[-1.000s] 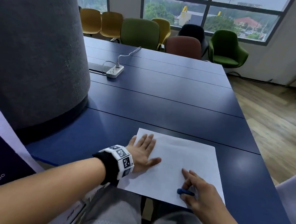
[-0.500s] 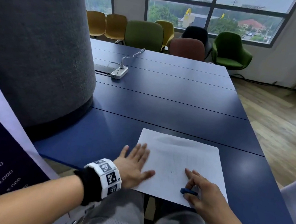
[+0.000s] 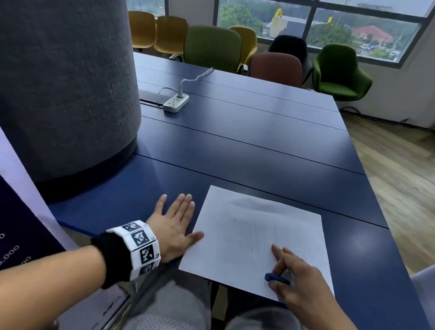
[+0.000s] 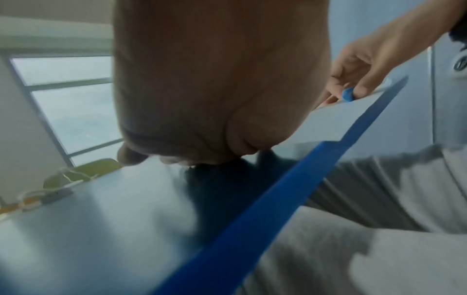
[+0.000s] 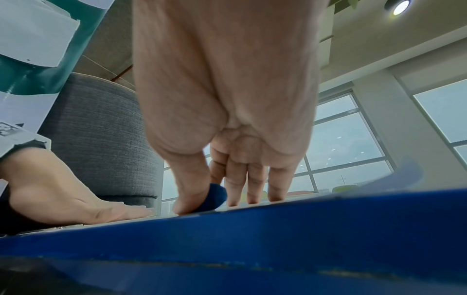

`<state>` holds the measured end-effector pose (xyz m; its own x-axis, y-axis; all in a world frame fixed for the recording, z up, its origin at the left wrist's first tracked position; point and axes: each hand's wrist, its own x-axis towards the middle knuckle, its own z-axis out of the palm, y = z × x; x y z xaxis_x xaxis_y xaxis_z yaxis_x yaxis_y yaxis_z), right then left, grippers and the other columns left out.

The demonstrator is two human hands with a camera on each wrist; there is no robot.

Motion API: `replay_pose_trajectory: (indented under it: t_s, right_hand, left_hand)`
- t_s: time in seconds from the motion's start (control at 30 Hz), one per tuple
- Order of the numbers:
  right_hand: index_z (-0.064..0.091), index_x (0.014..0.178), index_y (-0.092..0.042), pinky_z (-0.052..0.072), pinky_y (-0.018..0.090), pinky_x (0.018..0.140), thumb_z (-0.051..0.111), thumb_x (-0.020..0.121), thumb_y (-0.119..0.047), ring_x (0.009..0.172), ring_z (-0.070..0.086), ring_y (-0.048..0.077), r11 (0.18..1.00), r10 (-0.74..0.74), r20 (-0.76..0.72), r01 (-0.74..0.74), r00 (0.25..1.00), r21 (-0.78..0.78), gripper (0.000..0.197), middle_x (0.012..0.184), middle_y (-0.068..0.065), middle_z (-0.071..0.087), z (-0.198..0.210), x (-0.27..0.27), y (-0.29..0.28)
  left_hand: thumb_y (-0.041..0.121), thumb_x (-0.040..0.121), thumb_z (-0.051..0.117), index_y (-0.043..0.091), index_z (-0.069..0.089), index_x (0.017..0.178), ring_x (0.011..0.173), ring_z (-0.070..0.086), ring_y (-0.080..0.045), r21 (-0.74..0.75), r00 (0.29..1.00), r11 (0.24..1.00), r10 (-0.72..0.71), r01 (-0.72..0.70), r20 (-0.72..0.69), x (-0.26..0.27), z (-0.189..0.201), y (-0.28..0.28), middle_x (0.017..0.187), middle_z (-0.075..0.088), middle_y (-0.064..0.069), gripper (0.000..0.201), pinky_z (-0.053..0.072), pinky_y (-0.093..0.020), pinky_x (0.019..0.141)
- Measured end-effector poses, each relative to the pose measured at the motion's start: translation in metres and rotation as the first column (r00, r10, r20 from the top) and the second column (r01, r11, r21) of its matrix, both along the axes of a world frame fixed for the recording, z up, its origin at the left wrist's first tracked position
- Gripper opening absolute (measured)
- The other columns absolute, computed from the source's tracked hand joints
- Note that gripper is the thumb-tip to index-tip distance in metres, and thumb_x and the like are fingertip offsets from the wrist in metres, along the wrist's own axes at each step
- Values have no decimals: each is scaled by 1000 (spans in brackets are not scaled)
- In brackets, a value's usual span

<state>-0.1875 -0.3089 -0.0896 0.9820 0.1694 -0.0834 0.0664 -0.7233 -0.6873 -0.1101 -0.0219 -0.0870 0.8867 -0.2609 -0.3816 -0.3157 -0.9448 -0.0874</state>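
The right hand (image 3: 303,281) pinches a small blue piece (image 3: 277,278) between its thumb and a bent finger. It is a blunt stub, and what it is cannot be told. The other fingers (image 5: 252,191) reach forward, lightly spread, with their tips down on a white sheet of paper (image 3: 258,228). The blue piece sits low over the sheet's near right part. The sheet lies flat on the dark blue table (image 3: 239,153), and its near edge runs along the table's near edge.

The left hand (image 3: 170,229) lies palm down on the table just beside the sheet's left edge. Its four fingers are straight, three close together and the little finger a bit apart. The thumb is stretched out to the right, and its tip touches the sheet's left edge.

Toward the far left of the table, a white power strip (image 3: 176,102) lies near a grey fabric-covered pillar (image 3: 60,67). Beyond the far edge stand yellow, green, black and reddish chairs (image 3: 212,46).
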Motion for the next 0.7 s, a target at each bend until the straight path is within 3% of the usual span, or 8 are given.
replay_pose_trajectory:
  t_s: [0.1, 0.17, 0.23, 0.33, 0.4, 0.5, 0.6, 0.7]
  right_hand:
    - [36, 83, -49, 35, 16, 97, 72, 82, -13, 115, 39, -20, 1000, -2, -1, 2, 1000, -1, 51, 123, -10, 62, 1, -1, 0]
    - [37, 85, -48, 36, 18, 98, 72, 82, -14, 117, 39, -18, 1000, 0, 1, 0, 1000, -5, 49, 123, -12, 62, 0, -1, 1]
    - [39, 85, -48, 37, 22, 102, 72, 82, -15, 129, 37, -10, 1000, 2, 10, -2, 1000, -19, 47, 122, -15, 62, 0, -1, 1]
    - [39, 90, -45, 40, 21, 99, 72, 82, -17, 126, 47, 3, 999, 4, 24, -3, 1000, -38, 44, 125, -11, 61, 1, -1, 1]
    - [39, 86, -47, 41, 24, 101, 72, 82, -18, 128, 45, 4, 998, 11, 29, -9, 1000, -54, 44, 125, -13, 61, 1, -1, 1]
    - [44, 77, -46, 38, 29, 108, 72, 81, -20, 138, 35, 2, 997, 30, 14, -29, 999, -67, 39, 134, -16, 56, 3, 1, 2]
    - [43, 76, -46, 34, 28, 112, 70, 82, -20, 141, 28, 1, 994, 55, 7, -54, 998, -95, 38, 141, -14, 50, 4, 2, 3]
    - [49, 74, -38, 37, 28, 110, 70, 82, -21, 139, 34, 4, 989, 77, -33, -80, 997, -124, 29, 138, -13, 53, 12, 2, 5]
  left_hand:
    - [70, 40, -52, 14, -29, 144, 141, -33, -16, 21, 996, 996, -83, 82, 31, -3, 7, 2, 156, -33, -4, 121, -21, -50, 114]
    - [71, 60, -43, 24, -30, 146, 141, -35, -16, -58, 951, 949, -309, 310, 12, -18, 6, -4, 154, -37, 1, 99, -26, -45, 113]
    - [68, 80, -21, 29, -26, 150, 140, -37, -11, -116, 884, 879, -467, 462, -24, -31, 6, -6, 153, -38, 9, 80, -29, -40, 111]
    - [73, 68, -28, 23, -27, 148, 140, -36, -14, -43, 948, 949, -313, 311, -54, -23, 1, 8, 155, -34, 5, 94, -27, -41, 112]
    - [77, 63, -31, 15, -23, 149, 141, -33, -16, 33, 982, 982, -184, 185, -38, -8, 7, 13, 156, -31, -1, 107, -20, -45, 116]
    - [64, 97, 15, 12, -12, 155, 146, -24, -18, -67, 984, 984, -166, 162, -63, 7, 23, -1, 160, -24, -5, 83, -10, -42, 120]
    - [61, 94, 46, 14, 3, 157, 150, -10, -19, -237, 976, 951, -215, 198, -46, 19, 33, -24, 164, -13, -3, 89, 2, -36, 121]
    - [58, 82, 66, 17, 19, 154, 150, 7, -19, -248, 977, 954, -194, 169, -83, 32, 40, -37, 164, 3, 0, 96, 24, -42, 118]
